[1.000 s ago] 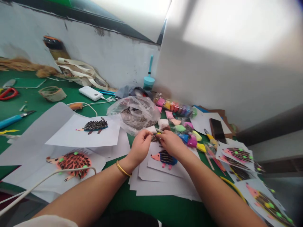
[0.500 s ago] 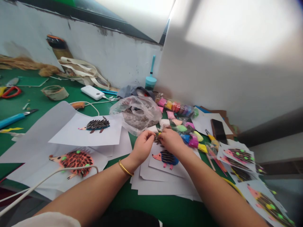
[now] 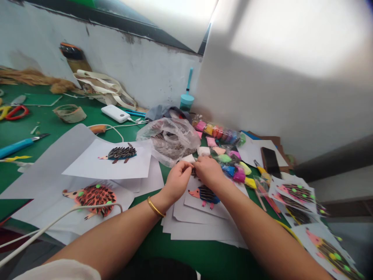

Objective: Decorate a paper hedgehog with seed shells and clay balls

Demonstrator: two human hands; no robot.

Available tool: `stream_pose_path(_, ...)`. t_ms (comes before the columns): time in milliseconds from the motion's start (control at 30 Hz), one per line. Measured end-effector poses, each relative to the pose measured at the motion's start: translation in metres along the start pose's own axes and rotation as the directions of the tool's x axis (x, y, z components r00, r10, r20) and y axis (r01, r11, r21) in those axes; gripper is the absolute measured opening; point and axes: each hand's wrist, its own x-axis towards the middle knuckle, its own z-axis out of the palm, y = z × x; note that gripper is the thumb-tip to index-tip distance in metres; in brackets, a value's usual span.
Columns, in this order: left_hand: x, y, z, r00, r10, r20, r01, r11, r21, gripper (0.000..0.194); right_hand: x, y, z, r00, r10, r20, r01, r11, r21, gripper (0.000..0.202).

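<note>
My left hand (image 3: 178, 179) and my right hand (image 3: 208, 171) meet above the stacked white paper (image 3: 198, 229), fingertips close together. Both have bent, closed fingers; what they pinch is too small to make out. Just below my right hand lies a blue hedgehog (image 3: 205, 195) with dark seeds on its back and pink feet, partly covered by that hand. A few loose seeds show between the hands. Behind them sits a clear plastic bag (image 3: 169, 142) of seeds. Small packets of coloured clay (image 3: 224, 158) lie beyond my right hand.
Finished hedgehog pictures lie left (image 3: 97, 199) and right (image 3: 329, 249). A white cable (image 3: 64, 214) crosses the left papers. A blue-handled knife (image 3: 17, 147), red scissors (image 3: 17, 112), power bank (image 3: 115, 113) and phone (image 3: 270, 161) lie around.
My right hand has shifted slightly left, bringing its fingertips closer to my left hand. The whole view has moved a little.
</note>
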Motion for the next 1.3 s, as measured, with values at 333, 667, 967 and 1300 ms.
stream_pose_path(333, 0.0, 0.0, 0.0, 1.0, -0.01, 0.025, 0.009, 0.999, 0.035, 0.016, 0.004, 0.008, -0.004, 0.998, -0.045, 0.033, 0.041, 0.994, 0.1, 0.021)
stream_pose_path(667, 0.0, -0.002, 0.0, 0.999, -0.039, 0.028, 0.037, 0.996, 0.075, 0.018, 0.002, 0.035, -0.001, 1.0, 0.025, 0.018, -0.028, 0.979, 0.204, 0.036)
stream_pose_path(967, 0.0, -0.001, 0.0, 0.999, -0.038, 0.023, 0.036, 0.996, 0.079, 0.017, -0.003, 0.042, 0.01, 0.985, 0.104, -0.141, -0.053, 0.944, 0.325, 0.017)
stream_pose_path(1300, 0.0, -0.003, 0.001, 0.998, -0.05, 0.04, 0.047, 0.996, 0.069, 0.018, -0.027, 0.076, 0.009, 0.936, 0.353, 0.009, -0.34, 0.894, 0.29, 0.036)
